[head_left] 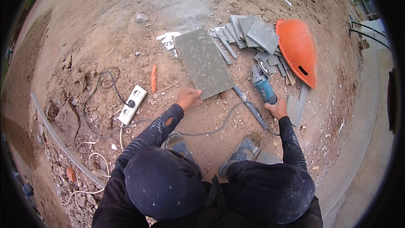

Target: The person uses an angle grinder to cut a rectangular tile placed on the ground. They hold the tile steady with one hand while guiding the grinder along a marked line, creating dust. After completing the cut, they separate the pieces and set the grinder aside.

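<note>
My left hand [189, 99] grips the near left corner of a large grey-green stone tile [204, 63], its fingers closed on the edge. The tile lies at a slant, its near end over a dark bar or tube [251, 109]. In my right hand [277, 108] is a teal angle grinder [264, 85], held round its body, with the disc [263, 66] pointing away from me. I cannot tell whether the disc turns. Past the grinder lies a pile of cut grey tiles [262, 34]. A dark cord [206, 133] runs across the ground between my feet and the tile.
An orange basin [297, 52] rests tilted against the tile pile. At left are a white power strip [132, 104] with a plug in it, an orange stick-like piece [154, 78] and a long curved strip [63, 145]. Tile offcuts [295, 109] lie right of my right hand. Concrete paving [358, 143] borders the dirt.
</note>
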